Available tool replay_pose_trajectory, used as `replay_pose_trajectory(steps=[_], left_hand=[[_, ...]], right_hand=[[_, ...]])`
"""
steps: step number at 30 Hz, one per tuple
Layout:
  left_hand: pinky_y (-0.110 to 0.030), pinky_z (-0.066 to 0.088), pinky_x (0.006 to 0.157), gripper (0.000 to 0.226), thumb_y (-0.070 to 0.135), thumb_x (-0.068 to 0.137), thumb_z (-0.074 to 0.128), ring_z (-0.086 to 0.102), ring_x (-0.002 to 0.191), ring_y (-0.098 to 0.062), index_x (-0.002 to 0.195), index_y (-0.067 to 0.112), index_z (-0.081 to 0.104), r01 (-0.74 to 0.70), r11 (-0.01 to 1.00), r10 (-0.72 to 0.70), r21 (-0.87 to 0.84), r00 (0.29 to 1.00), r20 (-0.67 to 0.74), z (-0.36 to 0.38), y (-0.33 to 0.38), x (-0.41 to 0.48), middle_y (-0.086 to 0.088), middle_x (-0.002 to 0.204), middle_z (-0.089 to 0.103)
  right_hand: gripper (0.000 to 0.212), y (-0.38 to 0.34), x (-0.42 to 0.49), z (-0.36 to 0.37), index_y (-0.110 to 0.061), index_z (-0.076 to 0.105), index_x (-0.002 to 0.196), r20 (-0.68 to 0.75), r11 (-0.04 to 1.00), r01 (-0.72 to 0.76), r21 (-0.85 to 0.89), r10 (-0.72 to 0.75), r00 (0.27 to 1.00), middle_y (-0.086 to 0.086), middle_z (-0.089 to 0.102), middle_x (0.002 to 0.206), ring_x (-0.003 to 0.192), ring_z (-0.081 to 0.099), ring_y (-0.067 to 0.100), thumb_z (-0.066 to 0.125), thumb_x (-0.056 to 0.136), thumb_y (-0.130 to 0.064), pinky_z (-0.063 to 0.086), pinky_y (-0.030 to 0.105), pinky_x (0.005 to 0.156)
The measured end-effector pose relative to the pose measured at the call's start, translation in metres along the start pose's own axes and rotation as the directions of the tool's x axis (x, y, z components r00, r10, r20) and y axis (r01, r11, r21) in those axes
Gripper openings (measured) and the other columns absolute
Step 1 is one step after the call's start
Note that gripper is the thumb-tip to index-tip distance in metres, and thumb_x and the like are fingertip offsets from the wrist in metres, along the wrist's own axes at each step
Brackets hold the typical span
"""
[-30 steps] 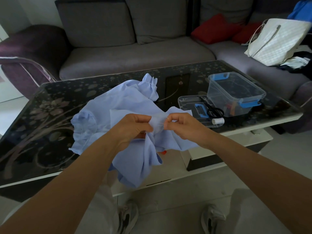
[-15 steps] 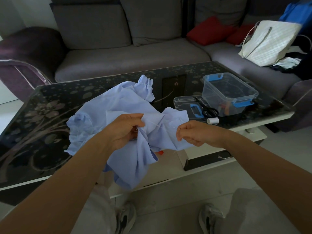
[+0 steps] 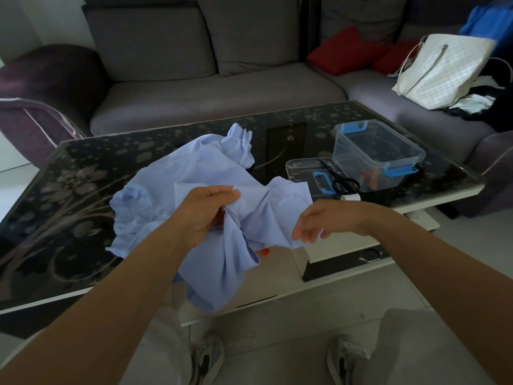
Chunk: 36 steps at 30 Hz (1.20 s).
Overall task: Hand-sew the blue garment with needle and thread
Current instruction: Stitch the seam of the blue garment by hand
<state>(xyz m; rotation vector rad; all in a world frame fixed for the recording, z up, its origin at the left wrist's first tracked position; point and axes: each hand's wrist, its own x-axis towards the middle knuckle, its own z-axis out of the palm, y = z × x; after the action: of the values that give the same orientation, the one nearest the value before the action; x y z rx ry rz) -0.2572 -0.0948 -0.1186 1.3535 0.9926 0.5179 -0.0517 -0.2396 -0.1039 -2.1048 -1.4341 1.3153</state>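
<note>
L hand (image 3: 205,209) gripped a fold of the blue garment (image 3: 191,168), bunched under & beyond it on the desk (image 3: 69,190) edge. R hand (image 3: 327,220) sat just right of the cloth. It was blurred, so couldn't tell if it pinched needle or thread. Risk: a hard pull might pucker the fabric or unthread the needle.

A: Entry: pale blue crumpled garment (image 3: 194,173)?
B: Thin cloth, matt, soft, heavily creased.
A: Entry: black flower-patterned table top (image 3: 83,190)?
B: Glass, glossy, smooth, reflective.
A: Entry: clear rectangular box with blue clips (image 3: 377,151)?
B: Transparent plastic, smooth, slight sheen.
A: Entry: grey sofa (image 3: 222,93)?
B: Upholstery fabric, matt, fine-textured.
A: Entry: white tote bag (image 3: 444,70)?
B: Matt, textured, woven-looking.
</note>
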Motion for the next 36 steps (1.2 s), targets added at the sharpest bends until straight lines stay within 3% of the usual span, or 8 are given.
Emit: replay_pose_trajectory(steps=[2, 5, 8, 16, 22, 27, 32, 36], left_hand=[[-0.043, 0.054, 0.092, 0.038, 0.025, 0.090, 0.068, 0.063, 0.105, -0.031, 0.123, 0.007, 0.060, 0.006, 1.000, -0.006, 0.013, 1.000, -0.001, 0.000, 0.001, -0.001, -0.015, 0.120, 0.063], [-0.043, 0.055, 0.091, 0.026, 0.025, 0.090, 0.068, 0.063, 0.105, -0.032, 0.111, 0.010, 0.065, 0.004, 1.000, -0.004, 0.004, 1.000, 0.005, 0.001, 0.002, -0.003, -0.015, 0.116, 0.065], [-0.043, 0.055, 0.091, 0.007, 0.022, 0.090, 0.068, 0.063, 0.099, -0.030, 0.094, 0.016, 0.066, 0.004, 1.000, -0.004, -0.005, 1.000, 0.023, 0.006, 0.003, -0.007, -0.012, 0.104, 0.067], [-0.044, 0.053, 0.094, 0.006, 0.024, 0.093, 0.063, 0.063, 0.101, -0.031, 0.098, 0.021, 0.062, -0.033, 0.998, 0.029, 0.052, 0.997, 0.078, 0.008, 0.003, -0.012, -0.013, 0.109, 0.065], [-0.042, 0.054, 0.081, 0.015, 0.023, 0.090, 0.067, 0.061, 0.090, -0.034, 0.088, 0.008, 0.065, -0.041, 0.999, 0.041, 0.006, 0.999, -0.005, 0.000, 0.003, -0.007, -0.018, 0.096, 0.063], [-0.019, 0.047, 0.040, 0.026, 0.017, 0.095, 0.062, 0.050, 0.060, -0.022, 0.070, 0.010, 0.056, -0.073, 0.993, 0.095, 0.097, 0.965, -0.245, -0.010, 0.004, 0.000, -0.011, 0.069, 0.052], [-0.038, 0.052, 0.083, 0.019, 0.020, 0.093, 0.063, 0.061, 0.083, -0.026, 0.076, 0.013, 0.064, -0.096, 0.881, 0.256, 0.463, 0.920, -0.295, -0.017, -0.004, 0.010, -0.007, 0.078, 0.062], [-0.035, 0.041, 0.099, 0.037, 0.023, 0.091, 0.066, 0.054, 0.116, -0.028, 0.125, 0.014, 0.055, -0.180, 0.672, 0.481, 0.718, 0.844, -0.238, 0.001, -0.008, 0.006, -0.012, 0.128, 0.053]], right_hand=[[0.026, -0.002, 0.001, 0.004, -0.018, 0.069, 0.114, 0.099, 0.988, -0.005, -0.154, 0.021, 0.995, -0.001, 0.065, 0.116, 0.109, 0.059, 0.014, 0.055, 0.097, -0.031, 0.045, 0.032, 0.100], [0.026, -0.010, 0.007, 0.012, -0.014, 0.066, 0.117, -0.077, 0.963, 0.127, -0.236, -0.149, 0.986, -0.001, 0.063, 0.113, 0.106, 0.057, 0.016, 0.052, 0.099, -0.027, 0.046, 0.028, 0.096], [0.020, -0.027, 0.013, 0.023, -0.012, 0.070, 0.106, -0.304, 0.947, 0.321, 0.033, -0.296, 0.905, -0.004, 0.066, 0.098, 0.090, 0.059, 0.007, 0.056, 0.098, -0.023, 0.045, 0.012, 0.075], [0.012, -0.045, 0.039, 0.047, -0.017, 0.070, 0.086, -0.431, 0.899, 0.405, 0.168, -0.303, 0.850, 0.003, 0.071, 0.091, 0.093, 0.065, 0.017, 0.065, 0.091, -0.026, 0.049, 0.025, 0.086], [0.011, -0.044, 0.024, 0.037, -0.006, 0.061, 0.090, -0.237, 0.749, 0.428, 0.506, -0.357, 0.904, 0.011, 0.069, 0.083, 0.079, 0.067, 0.021, 0.054, 0.097, -0.010, 0.056, 0.029, 0.083], [0.011, -0.020, 0.009, 0.029, -0.014, 0.063, 0.092, -0.048, 0.846, 0.288, 0.449, -0.299, 0.953, -0.004, 0.031, 0.055, 0.052, 0.029, 0.011, 0.056, 0.097, -0.021, 0.036, 0.022, 0.056], [0.011, 0.003, 0.000, 0.026, -0.020, 0.066, 0.090, -0.072, 0.936, 0.147, 0.321, -0.131, 0.989, -0.016, 0.045, 0.048, 0.044, 0.040, 0.000, 0.057, 0.096, -0.021, 0.030, 0.018, 0.054], [0.007, 0.006, -0.004, 0.021, -0.021, 0.067, 0.090, -0.131, 0.944, 0.131, 0.304, -0.095, 0.987, -0.012, 0.038, 0.049, 0.045, 0.032, 0.004, 0.062, 0.094, -0.024, 0.028, 0.019, 0.050]])
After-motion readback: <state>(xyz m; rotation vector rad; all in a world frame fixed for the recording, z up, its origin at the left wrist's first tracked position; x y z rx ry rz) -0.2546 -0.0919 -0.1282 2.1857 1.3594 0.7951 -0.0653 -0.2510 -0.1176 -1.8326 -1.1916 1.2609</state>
